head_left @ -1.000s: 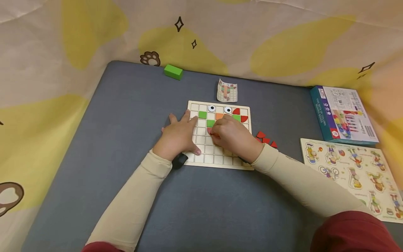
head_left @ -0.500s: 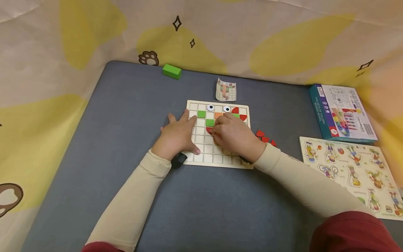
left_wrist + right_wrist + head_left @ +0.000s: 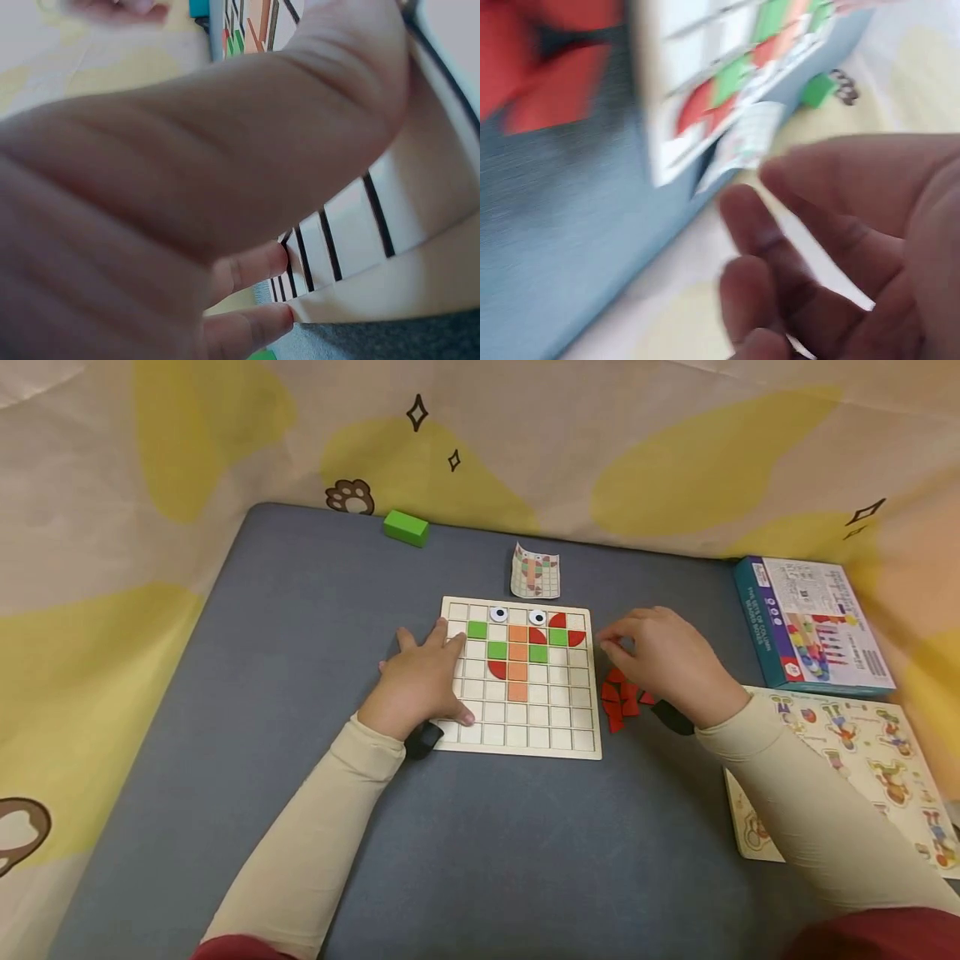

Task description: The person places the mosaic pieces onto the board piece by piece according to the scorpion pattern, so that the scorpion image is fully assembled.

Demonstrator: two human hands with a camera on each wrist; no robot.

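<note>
Left hand (image 3: 415,685) spread on the board (image 3: 559,717), gripping nothing. Right hand (image 3: 673,664) empty, fingers loosely bent, near red pieces (image 3: 628,703).

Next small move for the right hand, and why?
Probably lower the right hand and pinch one of the loose red pieces. That hand looks empty and is close to them, the left hand rests on the grid board, and the board's orange column has no red at its foot, where the picture card seems to show some.
</note>
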